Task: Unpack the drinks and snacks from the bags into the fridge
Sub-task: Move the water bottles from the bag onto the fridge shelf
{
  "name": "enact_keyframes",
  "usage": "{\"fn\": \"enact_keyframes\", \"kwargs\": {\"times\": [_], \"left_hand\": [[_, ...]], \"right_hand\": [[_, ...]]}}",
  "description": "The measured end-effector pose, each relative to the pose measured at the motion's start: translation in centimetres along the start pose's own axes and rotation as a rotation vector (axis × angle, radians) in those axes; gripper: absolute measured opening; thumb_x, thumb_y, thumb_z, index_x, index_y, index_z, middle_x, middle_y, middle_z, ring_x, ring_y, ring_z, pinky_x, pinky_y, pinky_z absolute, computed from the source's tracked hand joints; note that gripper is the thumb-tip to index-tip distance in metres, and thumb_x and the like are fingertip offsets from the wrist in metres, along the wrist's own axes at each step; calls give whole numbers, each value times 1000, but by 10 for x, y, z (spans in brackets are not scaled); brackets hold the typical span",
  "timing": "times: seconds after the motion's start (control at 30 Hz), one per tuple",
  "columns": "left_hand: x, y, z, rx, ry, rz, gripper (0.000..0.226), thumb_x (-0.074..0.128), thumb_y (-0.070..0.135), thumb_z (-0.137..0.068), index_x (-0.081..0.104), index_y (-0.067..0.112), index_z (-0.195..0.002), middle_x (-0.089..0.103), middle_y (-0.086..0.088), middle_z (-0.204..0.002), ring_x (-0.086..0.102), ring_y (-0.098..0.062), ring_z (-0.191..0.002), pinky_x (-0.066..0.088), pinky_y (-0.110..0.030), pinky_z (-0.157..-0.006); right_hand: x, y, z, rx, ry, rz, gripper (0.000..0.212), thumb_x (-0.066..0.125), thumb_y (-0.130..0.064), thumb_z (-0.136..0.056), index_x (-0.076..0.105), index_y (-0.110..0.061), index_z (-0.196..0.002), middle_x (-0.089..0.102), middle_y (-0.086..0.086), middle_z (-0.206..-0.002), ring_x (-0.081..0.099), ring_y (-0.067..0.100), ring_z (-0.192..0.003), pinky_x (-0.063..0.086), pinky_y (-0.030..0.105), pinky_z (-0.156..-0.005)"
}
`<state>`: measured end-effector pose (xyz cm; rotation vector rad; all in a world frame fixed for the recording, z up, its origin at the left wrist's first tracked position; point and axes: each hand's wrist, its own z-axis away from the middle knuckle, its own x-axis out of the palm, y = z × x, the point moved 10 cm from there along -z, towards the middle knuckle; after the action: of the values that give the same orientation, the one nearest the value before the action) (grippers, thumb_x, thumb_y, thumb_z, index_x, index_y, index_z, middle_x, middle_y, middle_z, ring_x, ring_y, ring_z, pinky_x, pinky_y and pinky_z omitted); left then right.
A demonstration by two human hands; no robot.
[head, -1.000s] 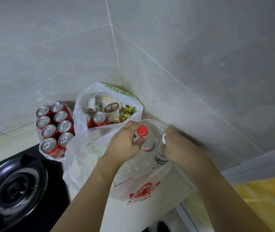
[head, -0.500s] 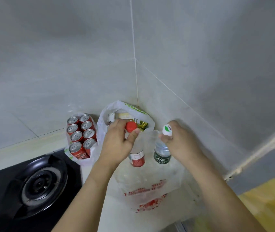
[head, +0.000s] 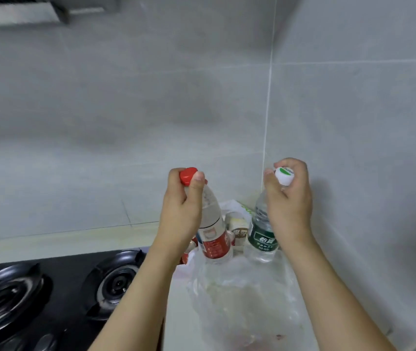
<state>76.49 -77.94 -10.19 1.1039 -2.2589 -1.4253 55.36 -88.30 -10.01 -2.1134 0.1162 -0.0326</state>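
bottles above bag, stove left

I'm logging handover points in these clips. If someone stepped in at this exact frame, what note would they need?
Left hand: grips the red-capped water bottle by its neck, lifted above the clear plastic bag.
Right hand: grips the white-capped, green-labelled water bottle by its neck, also lifted.
Behind the bottles, a white bag in the counter corner holds a drink carton and other items, mostly hidden.
Gas hob sits to the left.
Done: both bottles are out of the clear bag.
Left: carry them to the fridge, not in view, then unpack the remaining bags.
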Motion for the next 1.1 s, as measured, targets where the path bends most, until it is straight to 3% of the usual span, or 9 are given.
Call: {"fn": "enact_keyframes", "kwargs": {"times": [0.17,0.3,0.43,0.7,0.93,1.1], "left_hand": [[-50,14,14,13,266,-59,32,43,53,-97,53,23,-93,69,5,-80,65,-8,-76,51,-28,-72],[-79,9,33,-9,339,-114,28,49,50,-95,54,23,-91,68,5,-79,64,-4,-73,47,-14,-64],[-113,1,47,-48,400,-158,23,60,46,-92,56,23,-89,67,3,-79,64,-10,-74,49,-21,-66],[-196,17,64,-31,490,-210,23,61,40,-93,59,17,-88,66,1,-75,60,-7,-67,45,-10,-60],[-273,27,89,-18,597,-277,24,60,44,-93,57,21,-85,67,0,-74,62,-8,-67,46,-11,-60],[-332,33,114,-30,684,-369,26,60,46,-92,57,21,-84,66,2,-72,62,-9,-66,51,-28,-65]], "right_hand": [[30,5,12,93,-51,-19,18,66,-34,-87,50,-27,-83,66,-1,-73,65,20,-70,49,32,-65],[58,-3,35,81,-161,-49,16,65,-30,-88,51,-26,-83,66,-3,-73,64,18,-66,51,33,-61],[84,-25,53,34,-243,-61,16,64,-30,-90,50,-30,-82,65,-5,-73,64,19,-63,50,33,-57],[147,-69,98,-24,-370,-95,19,61,-42,-90,54,-25,-91,66,-3,-75,64,16,-67,54,39,-63],[206,-111,145,-66,-489,-166,17,61,-41,-92,54,-25,-91,66,0,-75,65,17,-65,53,36,-58],[254,-143,188,-97,-594,-215,18,60,-41,-91,54,-25,-91,67,1,-75,65,18,-66,55,40,-61]]}}
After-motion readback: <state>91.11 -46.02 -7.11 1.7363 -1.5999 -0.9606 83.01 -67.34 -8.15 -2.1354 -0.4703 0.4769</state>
